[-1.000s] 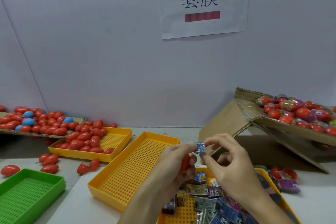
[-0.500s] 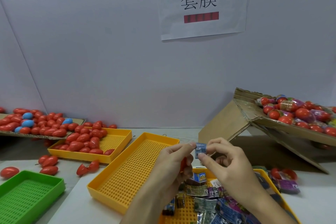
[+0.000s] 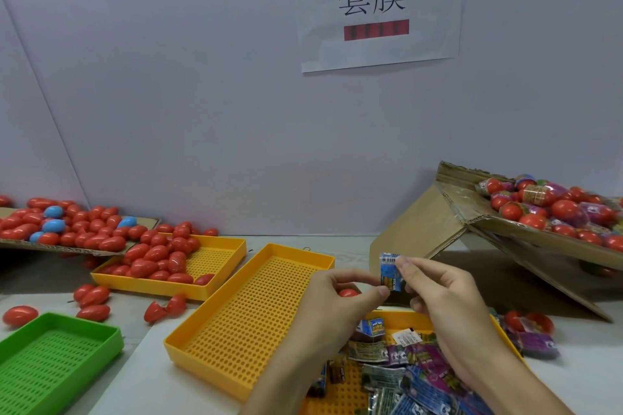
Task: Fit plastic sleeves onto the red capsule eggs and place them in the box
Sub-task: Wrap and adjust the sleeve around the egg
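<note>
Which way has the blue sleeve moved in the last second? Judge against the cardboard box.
Yes: the blue sleeve shifted slightly right, toward the cardboard box.

Both hands, left hand (image 3: 332,300) cupping a red egg (image 3: 348,293), right hand (image 3: 445,296), pinch a blue sleeve (image 3: 390,271).

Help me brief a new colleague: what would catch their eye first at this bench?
Probably the two hands at the centre: the right hand pinches a small blue plastic sleeve, and the left hand holds a red capsule egg. Next, the heap of red eggs in the yellow tray at left, and the sleeved eggs in the tilted cardboard box at right.
</note>
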Demonstrator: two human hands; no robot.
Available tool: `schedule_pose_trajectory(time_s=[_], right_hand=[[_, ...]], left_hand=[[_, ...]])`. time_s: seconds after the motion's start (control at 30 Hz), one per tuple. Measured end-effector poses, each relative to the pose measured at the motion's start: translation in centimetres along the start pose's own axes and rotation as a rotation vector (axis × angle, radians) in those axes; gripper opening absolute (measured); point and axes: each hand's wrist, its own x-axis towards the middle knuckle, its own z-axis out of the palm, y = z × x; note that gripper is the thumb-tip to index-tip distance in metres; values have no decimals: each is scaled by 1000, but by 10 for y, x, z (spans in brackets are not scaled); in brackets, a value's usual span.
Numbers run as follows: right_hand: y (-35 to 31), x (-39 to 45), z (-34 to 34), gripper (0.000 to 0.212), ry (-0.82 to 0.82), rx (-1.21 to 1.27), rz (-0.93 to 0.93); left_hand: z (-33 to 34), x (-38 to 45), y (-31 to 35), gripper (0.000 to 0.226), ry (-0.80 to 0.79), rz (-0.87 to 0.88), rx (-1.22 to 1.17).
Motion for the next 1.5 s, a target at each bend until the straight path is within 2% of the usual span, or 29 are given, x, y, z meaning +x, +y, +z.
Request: schedule_pose_trajectory(time_s=[0.27, 0.37, 0.47, 0.53, 0.63, 0.77, 0.97, 1.1, 1.33, 1.5], right_hand=[[3, 2, 0, 19, -25, 2, 113], [1, 0, 0, 23, -81, -130, 76], [0, -3, 2, 52, -152, -321, 6], [0, -3, 2, 67, -127, -417, -88], [-1, -5, 5, 54, -80, -387, -181], [-4, -5, 5, 43, -86, -268, -148], [-4, -1, 2, 31, -73, -43, 54], [-5, 2, 0, 26, -76, 102, 256], [-3, 3, -1, 24, -123, 135, 354], [-1, -2, 3, 25, -167, -64, 288]], left_hand=[[1, 2, 0, 6, 54, 14, -26], [0, 3, 0, 8, 71, -3, -92], [0, 4, 0, 11, 104, -19, -123], [0, 4, 0, 12, 123, -23, -110], [0, 3, -1, 12, 121, -38, -87], [1, 3, 1, 14, 109, -62, -63], [1, 2, 1, 13, 98, -82, -23], [1, 3, 0, 17, 117, -104, -2], [-1, 3, -1, 15, 112, -110, -40], [-4, 4, -2, 13, 135, -169, -229]])
